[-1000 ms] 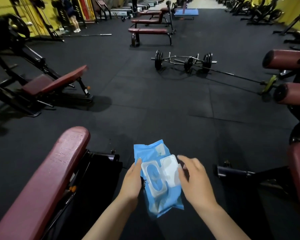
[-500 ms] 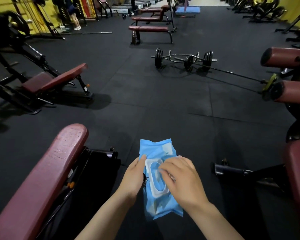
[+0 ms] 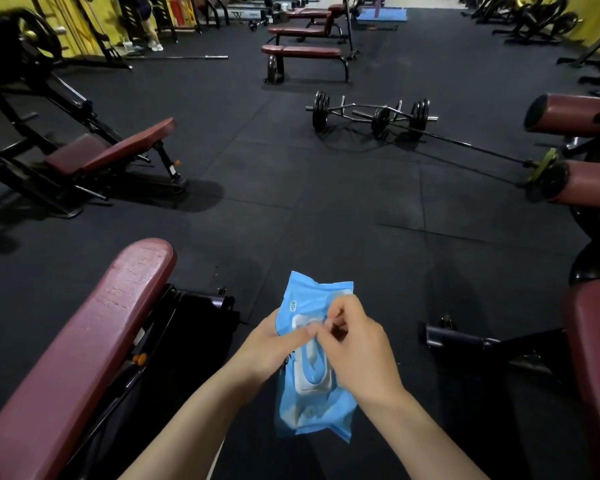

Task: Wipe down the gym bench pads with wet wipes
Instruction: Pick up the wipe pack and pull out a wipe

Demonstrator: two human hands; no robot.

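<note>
Left hand [image 3: 269, 344] is gripping the blue plastic wet-wipe pack [image 3: 312, 407], right hand [image 3: 357, 348] is pinching at its white flap; long maroon padded bench [image 3: 84, 348] is sitting beside them on black rubber gym flooring [image 3: 291, 202].

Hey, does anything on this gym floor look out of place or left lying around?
Yes: a loaded trap bar and a long barbell lie loose mid-floor, off any rack.
</note>
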